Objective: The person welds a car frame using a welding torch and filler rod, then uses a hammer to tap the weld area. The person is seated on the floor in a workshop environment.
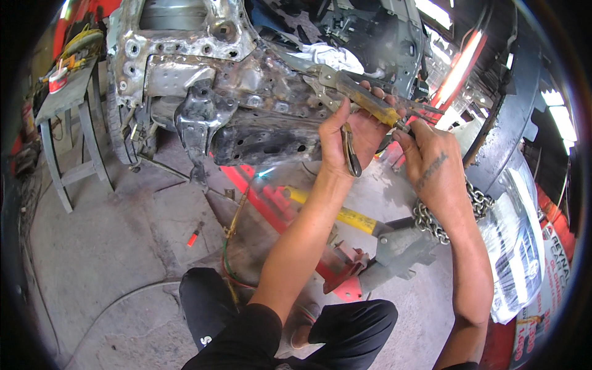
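Note:
Locking pliers (379,111) with a yellowed grip lie across the palm of my left hand (364,135). Their jaws point to the upper left, close to the bare, scorched metal of the car body (265,139). The pliers' lower handle hangs past my left thumb, spread away from the main grip. My right hand (436,160) pinches the screw end of the pliers; its fingertips are partly hidden. Below the body's beam, a torch (251,185) burns with a small blue flame at its tip, near a red rail (277,213).
A chain (435,222) hangs beside my right forearm, by a yellow bar (354,219). At the right is a plastic-wrapped headlamp (515,240). A metal stand (74,102) occupies the left; a small red object (193,238) and a hose (132,293) lie on the floor.

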Action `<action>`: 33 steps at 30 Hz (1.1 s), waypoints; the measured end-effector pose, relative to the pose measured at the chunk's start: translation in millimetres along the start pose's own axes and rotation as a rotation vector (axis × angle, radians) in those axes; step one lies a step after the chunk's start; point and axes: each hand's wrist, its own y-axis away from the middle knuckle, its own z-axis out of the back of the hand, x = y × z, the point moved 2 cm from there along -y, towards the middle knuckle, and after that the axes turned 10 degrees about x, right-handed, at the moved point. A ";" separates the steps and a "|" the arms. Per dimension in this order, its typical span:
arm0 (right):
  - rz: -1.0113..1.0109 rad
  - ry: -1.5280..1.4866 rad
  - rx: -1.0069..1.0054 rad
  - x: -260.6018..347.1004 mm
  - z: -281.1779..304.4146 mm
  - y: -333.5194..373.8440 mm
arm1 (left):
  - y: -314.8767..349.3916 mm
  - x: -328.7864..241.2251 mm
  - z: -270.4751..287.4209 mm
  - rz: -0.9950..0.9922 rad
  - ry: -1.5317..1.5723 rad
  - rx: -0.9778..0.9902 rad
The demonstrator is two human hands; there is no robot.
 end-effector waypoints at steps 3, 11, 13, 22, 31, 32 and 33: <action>0.082 0.131 -0.075 -3.6 -6.9 3.2 | 0.4 0.8 -3.2 -0.011 0.018 0.011; 0.146 0.270 -0.137 -2.2 -10.9 4.7 | -3.2 1.1 -8.2 -0.059 -0.024 -0.005; 0.087 0.273 -0.106 4.7 -11.2 5.2 | -2.7 1.8 -5.4 -0.067 -0.010 0.019; 0.047 0.241 -0.096 34.6 -36.2 23.2 | -3.3 1.1 -6.8 -0.054 0.103 -0.033; 0.179 0.283 -0.153 21.1 -38.3 17.0 | -3.3 -0.6 -6.4 -0.039 0.034 -0.077; 0.193 0.283 -0.155 19.7 -36.9 15.9 | -4.6 -1.0 -5.4 -0.037 0.037 -0.084; 0.207 0.283 -0.157 18.6 -35.2 14.9 | -5.4 -1.2 -4.6 -0.034 0.041 -0.090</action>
